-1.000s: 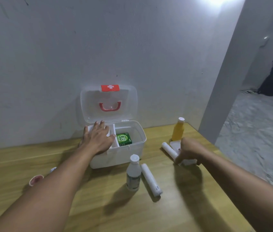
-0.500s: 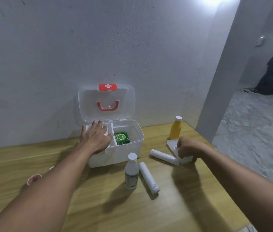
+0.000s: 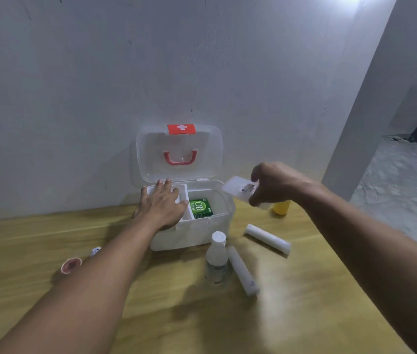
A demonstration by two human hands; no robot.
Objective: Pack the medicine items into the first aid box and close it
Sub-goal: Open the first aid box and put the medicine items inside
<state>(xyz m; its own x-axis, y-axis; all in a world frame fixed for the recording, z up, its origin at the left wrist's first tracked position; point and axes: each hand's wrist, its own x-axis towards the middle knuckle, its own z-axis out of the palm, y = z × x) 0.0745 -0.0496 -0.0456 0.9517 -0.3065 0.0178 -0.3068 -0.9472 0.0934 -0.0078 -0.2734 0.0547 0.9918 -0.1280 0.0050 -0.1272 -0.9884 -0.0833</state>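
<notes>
Lifted off the table, the white packet [image 3: 238, 189] hangs pinched in the right hand [image 3: 275, 183] beside the first aid box [image 3: 224, 221], left hand [image 3: 161, 206] flat on it; bottles and rolls remain unpacked.

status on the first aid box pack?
Left hand flat on open white first aid box. Right hand holds flat white packet above box's right rim. Green carton inside; nothing blocking.
</notes>
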